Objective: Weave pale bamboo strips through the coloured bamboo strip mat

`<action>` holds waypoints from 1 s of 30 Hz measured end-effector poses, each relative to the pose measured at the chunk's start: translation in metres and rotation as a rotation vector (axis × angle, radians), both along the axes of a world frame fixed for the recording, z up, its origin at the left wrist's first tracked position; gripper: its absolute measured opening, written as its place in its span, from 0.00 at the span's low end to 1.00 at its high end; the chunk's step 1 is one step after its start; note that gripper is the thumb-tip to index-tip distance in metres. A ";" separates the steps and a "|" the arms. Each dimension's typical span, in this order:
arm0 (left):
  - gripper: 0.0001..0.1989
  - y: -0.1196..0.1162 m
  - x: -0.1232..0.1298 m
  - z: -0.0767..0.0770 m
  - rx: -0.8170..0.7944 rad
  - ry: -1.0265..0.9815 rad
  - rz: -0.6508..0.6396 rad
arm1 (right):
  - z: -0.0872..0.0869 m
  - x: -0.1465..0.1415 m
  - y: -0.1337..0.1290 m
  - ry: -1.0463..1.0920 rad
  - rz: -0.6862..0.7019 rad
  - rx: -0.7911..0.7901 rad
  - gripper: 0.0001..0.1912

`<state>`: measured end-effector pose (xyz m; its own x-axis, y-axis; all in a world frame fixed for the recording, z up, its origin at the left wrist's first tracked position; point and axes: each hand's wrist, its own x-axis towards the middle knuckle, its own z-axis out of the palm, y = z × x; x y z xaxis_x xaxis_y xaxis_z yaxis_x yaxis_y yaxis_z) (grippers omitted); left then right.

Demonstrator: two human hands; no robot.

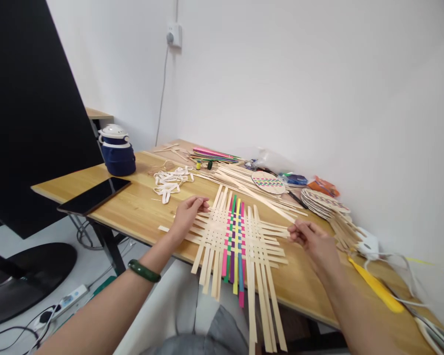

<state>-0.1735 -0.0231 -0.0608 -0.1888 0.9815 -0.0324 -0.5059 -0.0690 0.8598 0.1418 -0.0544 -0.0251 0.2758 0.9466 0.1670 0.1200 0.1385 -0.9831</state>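
A half-woven mat (216, 231) of pale flat strips lies over the table's front edge, its long lower ends hanging down. Pink, green, purple, yellow and blue strips (237, 231) run through its middle. My right hand (313, 239), closed in a pinch at the mat's right side, grips one end of a loose pale strip (272, 201) that slants up to the left above the table. At the mat's upper left is my left hand (192, 214), fingers pressed together beside the strip ends; what they hold, if anything, is hidden.
Behind the mat lie loose pale strips (229, 172), a finished woven round (268, 182) and a stack of rounds (323, 203). White tape (172, 181), a tablet (96, 195) and a blue jug (119, 155) are left. A yellow-handled tool (377, 286) lies right.
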 end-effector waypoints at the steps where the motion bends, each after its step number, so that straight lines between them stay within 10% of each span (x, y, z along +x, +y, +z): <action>1: 0.08 -0.007 0.007 0.005 -0.015 0.040 -0.052 | -0.002 0.000 -0.019 0.075 0.016 -0.021 0.22; 5: 0.15 -0.038 0.040 0.021 -0.170 0.001 -0.381 | -0.015 -0.009 -0.074 0.180 0.125 -0.141 0.20; 12: 0.15 -0.052 0.058 0.013 -0.223 -0.039 -0.408 | -0.026 -0.012 -0.086 0.169 0.347 -0.316 0.20; 21: 0.12 0.006 0.037 0.018 -0.179 0.210 -0.328 | 0.001 0.000 0.051 0.002 0.150 -0.232 0.12; 30: 0.06 0.053 0.026 0.013 -0.230 0.277 -0.213 | -0.020 0.000 0.149 -0.498 -0.047 -0.303 0.12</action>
